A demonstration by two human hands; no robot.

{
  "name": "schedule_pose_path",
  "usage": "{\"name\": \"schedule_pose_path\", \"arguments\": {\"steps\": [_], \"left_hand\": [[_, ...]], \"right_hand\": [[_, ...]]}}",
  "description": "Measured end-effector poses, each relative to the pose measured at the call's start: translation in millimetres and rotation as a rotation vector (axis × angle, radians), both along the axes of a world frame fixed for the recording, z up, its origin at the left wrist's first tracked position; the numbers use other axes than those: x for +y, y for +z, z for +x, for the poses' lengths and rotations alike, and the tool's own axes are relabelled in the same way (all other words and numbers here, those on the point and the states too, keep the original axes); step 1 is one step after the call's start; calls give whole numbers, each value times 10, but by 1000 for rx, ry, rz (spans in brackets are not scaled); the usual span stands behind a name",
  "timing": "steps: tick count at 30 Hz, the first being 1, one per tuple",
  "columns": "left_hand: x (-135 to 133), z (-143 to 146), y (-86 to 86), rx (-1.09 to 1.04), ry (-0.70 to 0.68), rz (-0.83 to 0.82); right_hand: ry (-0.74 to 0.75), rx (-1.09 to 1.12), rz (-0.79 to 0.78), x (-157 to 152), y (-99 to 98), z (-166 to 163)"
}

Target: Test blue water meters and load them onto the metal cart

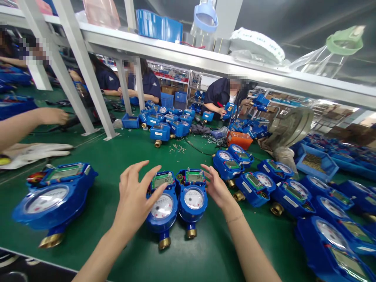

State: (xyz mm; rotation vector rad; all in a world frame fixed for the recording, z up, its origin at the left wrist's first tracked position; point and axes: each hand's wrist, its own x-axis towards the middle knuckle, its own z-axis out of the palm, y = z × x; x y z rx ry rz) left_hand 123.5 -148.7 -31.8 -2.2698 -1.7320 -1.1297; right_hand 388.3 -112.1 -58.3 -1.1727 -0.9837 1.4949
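Observation:
Two blue water meters stand side by side on the green table in front of me. My left hand (133,196) hovers with fingers spread at the left side of the left meter (162,203), partly covering it. My right hand (216,186) is open too, fingers apart, just right of the right meter (192,196). Neither hand holds anything. Each meter has a round white dial, a small green screen above it and a brass fitting at the bottom.
One more blue meter (53,197) lies at the left, several more (264,184) crowd the right side. Another person's arm (32,121) and a white glove (32,152) lie at far left. Seated workers, blue bins, an orange box (239,139) and shelf posts (88,74) stand beyond.

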Motion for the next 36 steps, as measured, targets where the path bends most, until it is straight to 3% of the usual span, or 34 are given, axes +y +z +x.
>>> {"name": "schedule_pose_path", "arguments": {"steps": [5, 15, 36], "left_hand": [[79, 141, -40, 116, 13, -44], [97, 144, -43, 254, 34, -134], [148, 97, -176, 235, 13, -175]], "right_hand": [[22, 36, 4, 76, -9, 1], [-46, 100, 68, 142, -222, -75], [-71, 133, 75, 146, -209, -104]]}}
